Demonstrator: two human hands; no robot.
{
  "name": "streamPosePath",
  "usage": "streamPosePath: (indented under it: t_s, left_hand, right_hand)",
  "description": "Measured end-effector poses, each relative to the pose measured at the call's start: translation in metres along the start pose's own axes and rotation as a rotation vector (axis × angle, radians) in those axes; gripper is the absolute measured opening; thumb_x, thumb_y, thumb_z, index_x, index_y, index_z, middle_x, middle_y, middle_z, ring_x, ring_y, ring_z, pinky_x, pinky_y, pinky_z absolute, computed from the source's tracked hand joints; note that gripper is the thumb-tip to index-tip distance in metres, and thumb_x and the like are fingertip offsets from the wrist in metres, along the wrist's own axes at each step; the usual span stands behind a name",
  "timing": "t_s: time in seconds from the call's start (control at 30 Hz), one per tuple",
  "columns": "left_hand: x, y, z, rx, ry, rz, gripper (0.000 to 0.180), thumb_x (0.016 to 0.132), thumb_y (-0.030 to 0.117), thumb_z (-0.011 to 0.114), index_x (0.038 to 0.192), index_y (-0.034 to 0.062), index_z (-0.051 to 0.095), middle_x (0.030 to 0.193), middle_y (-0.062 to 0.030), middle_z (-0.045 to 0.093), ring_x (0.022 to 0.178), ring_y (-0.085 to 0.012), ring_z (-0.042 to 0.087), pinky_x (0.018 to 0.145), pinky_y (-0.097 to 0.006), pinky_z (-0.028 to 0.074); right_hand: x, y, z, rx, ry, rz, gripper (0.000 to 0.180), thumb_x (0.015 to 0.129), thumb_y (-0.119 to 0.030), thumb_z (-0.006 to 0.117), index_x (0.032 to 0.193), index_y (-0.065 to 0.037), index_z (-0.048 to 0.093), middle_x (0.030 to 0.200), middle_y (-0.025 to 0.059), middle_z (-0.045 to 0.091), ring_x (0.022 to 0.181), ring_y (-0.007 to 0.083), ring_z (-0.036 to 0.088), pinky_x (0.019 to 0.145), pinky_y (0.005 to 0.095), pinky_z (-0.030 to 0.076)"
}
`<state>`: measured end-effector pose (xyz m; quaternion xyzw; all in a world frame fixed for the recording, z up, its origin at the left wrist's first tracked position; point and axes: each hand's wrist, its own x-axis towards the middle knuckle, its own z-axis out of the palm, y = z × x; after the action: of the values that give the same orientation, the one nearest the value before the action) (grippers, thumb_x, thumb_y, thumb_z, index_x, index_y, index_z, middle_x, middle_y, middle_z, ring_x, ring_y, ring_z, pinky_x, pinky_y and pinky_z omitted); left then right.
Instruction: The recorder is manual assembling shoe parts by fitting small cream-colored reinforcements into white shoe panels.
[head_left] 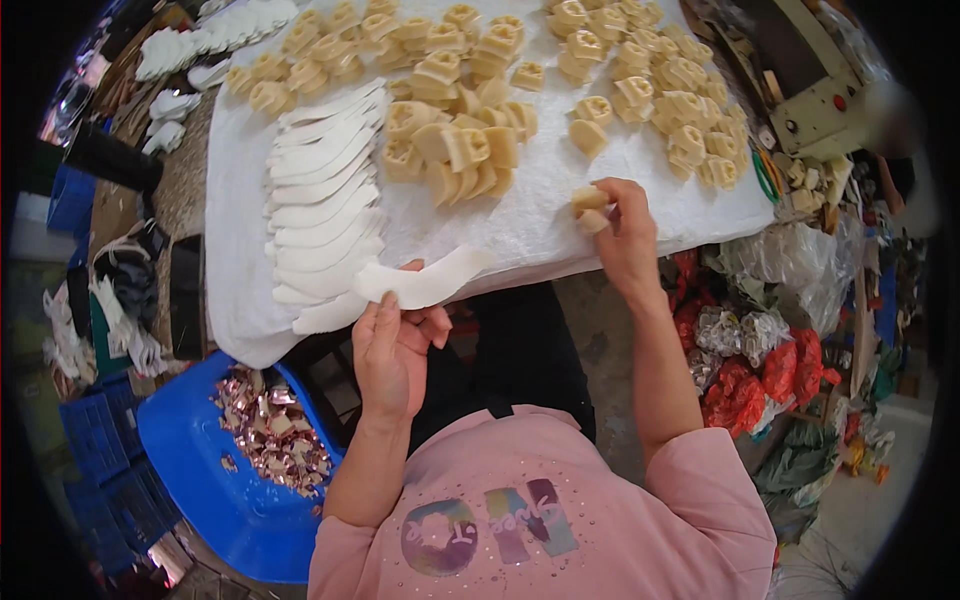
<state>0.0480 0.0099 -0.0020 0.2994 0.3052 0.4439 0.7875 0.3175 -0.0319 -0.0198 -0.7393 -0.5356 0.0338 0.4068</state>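
Observation:
My left hand (pixel 392 350) pinches a curved white strip (pixel 430 281) between thumb and fingers, holding it over the table's near edge. Left of it, a row of similar overlapping white strips (pixel 325 190) lies on the white-covered table. In my right hand (pixel 630 232) are small beige curved pieces (pixel 589 200), gripped by the fingertips just above the cloth; how many is unclear. A heap of the same glossy beige pieces (pixel 450 150) sits between my hands and farther back. Another spread of beige pieces (pixel 685 110) covers the far right of the table.
A blue tub (pixel 215 500) with shiny pinkish scraps (pixel 272 430) stands at the lower left. More white pieces (pixel 210 40) lie at the far left. Red and clear plastic bags (pixel 760 370) are piled on the right, near a pale machine (pixel 815 105).

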Motion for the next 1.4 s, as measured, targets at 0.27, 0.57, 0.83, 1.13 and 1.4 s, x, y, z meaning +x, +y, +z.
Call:
streamPosePath:
  t_s: [0.27, 0.57, 0.83, 1.13, 1.4]
  left_hand:
    - [-0.011, 0.003, -0.004, 0.115, -0.003, 0.152, 0.040, 0.097, 0.022, 0.041, 0.123, -0.0082, 0.045, 0.110, -0.0146, 0.056, 0.089, -0.0190, 0.056, 0.077, -0.030, 0.046]
    - [-0.031, 0.016, 0.006, 0.005, 0.015, 0.130, 0.033, 0.098, 0.017, 0.040, 0.114, -0.0104, 0.050, 0.107, -0.0126, 0.058, 0.097, -0.0144, 0.056, 0.084, -0.028, 0.046]
    - [-0.034, 0.013, 0.001, 0.062, -0.051, 0.143, 0.034, 0.097, 0.017, 0.040, 0.119, -0.0080, 0.048, 0.111, -0.0134, 0.057, 0.103, -0.0185, 0.057, 0.090, -0.033, 0.045]
    - [-0.037, 0.010, 0.008, 0.318, 0.022, 0.222, 0.036, 0.098, 0.017, 0.039, 0.120, -0.0100, 0.049, 0.105, -0.0126, 0.059, 0.095, -0.0139, 0.057, 0.082, -0.026, 0.046]
    - [-0.032, 0.033, 0.013, 0.632, 0.108, 0.317, 0.030, 0.095, 0.012, 0.045, 0.114, -0.0086, 0.056, 0.101, -0.0088, 0.062, 0.090, -0.0101, 0.055, 0.079, -0.023, 0.043]
  right_hand:
    - [-0.030, -0.114, 0.009, 0.812, -0.180, -0.136, 0.028, 0.078, 0.004, 0.065, 0.105, -0.003, 0.056, 0.099, 0.0105, 0.059, 0.082, 0.0179, 0.061, 0.071, 0.0266, 0.050]
    - [-0.041, -0.127, 0.058, 0.734, 0.001, -0.609, 0.042, 0.073, 0.010, 0.063, 0.109, -0.008, 0.053, 0.103, 0.0133, 0.059, 0.086, 0.0282, 0.058, 0.071, 0.0333, 0.049]
    - [-0.041, -0.128, 0.056, 0.710, 0.008, -0.583, 0.046, 0.068, 0.014, 0.063, 0.108, -0.008, 0.053, 0.103, 0.0123, 0.060, 0.087, 0.0285, 0.056, 0.073, 0.0346, 0.048]
    - [-0.038, -0.119, 0.055, 0.479, 0.031, -0.646, 0.042, 0.064, 0.007, 0.066, 0.101, -0.009, 0.053, 0.097, 0.0076, 0.063, 0.078, 0.0251, 0.049, 0.070, 0.0359, 0.040]
    - [-0.040, -0.119, 0.060, 0.487, 0.075, -0.568, 0.038, 0.061, -0.001, 0.068, 0.095, -0.012, 0.055, 0.092, 0.0026, 0.063, 0.076, 0.0223, 0.045, 0.073, 0.0387, 0.029]
